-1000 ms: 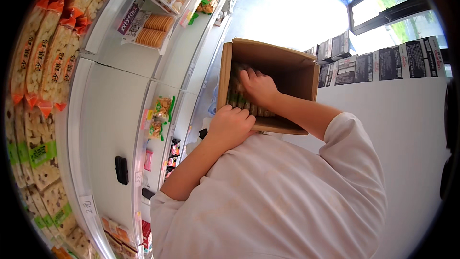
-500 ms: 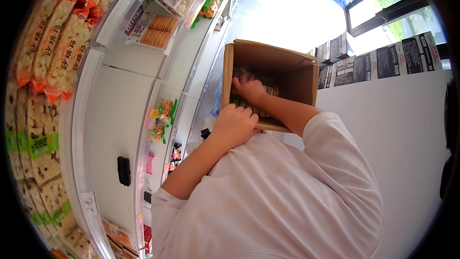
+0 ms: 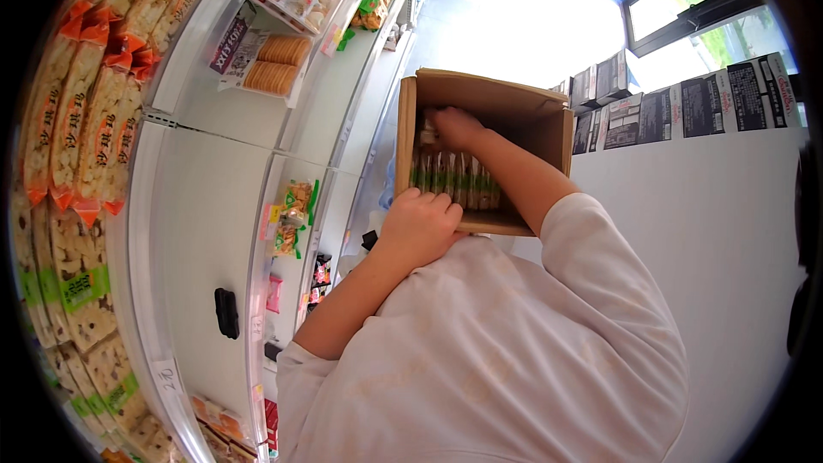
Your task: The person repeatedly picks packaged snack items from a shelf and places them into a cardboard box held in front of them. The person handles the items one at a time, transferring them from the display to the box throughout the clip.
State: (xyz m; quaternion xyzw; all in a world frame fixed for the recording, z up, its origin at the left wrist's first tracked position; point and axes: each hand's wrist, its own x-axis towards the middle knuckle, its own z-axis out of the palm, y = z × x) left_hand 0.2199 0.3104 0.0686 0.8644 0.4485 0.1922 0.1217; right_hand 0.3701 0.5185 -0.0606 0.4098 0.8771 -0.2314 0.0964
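My right hand [image 3: 456, 127] had shifted farther inside the box [image 3: 501, 101], past packets [image 3: 456, 178], grip unclear; my left hand [image 3: 422, 225] clutched the rim.

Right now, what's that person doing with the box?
Someone in a pale shirt is reaching into an open cardboard box. The left hand holds its near edge. The right hand is inside, by a row of packets; its fingers are partly hidden, so I can't tell if it's gripping one. Shelves with snacks, including cookies, stand on the left.
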